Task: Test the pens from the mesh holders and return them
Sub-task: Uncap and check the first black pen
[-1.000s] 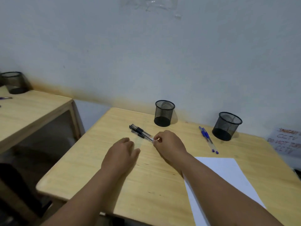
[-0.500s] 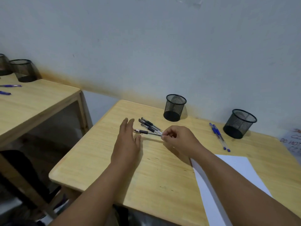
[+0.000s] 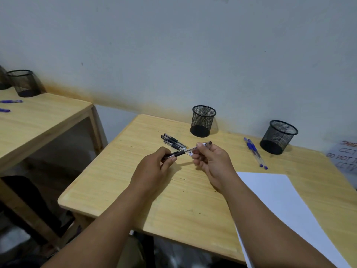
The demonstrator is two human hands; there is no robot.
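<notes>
A black pen is held level above the wooden table. My left hand pinches its cap end and my right hand grips its back end. Three more black pens lie on the table just beyond my hands. Two blue pens lie further right. Two black mesh holders stand near the wall: the left mesh holder behind the black pens and the right mesh holder beside the blue pens. A white sheet of paper lies at the right front.
A second wooden table stands to the left with another mesh holder and blue pens on it. A handwritten paper sign lies at the right edge. The wall runs close behind both tables.
My right hand has lifted one black pen off the table from the group. My left hand has risen from the table and taken hold of the pen's other end.
</notes>
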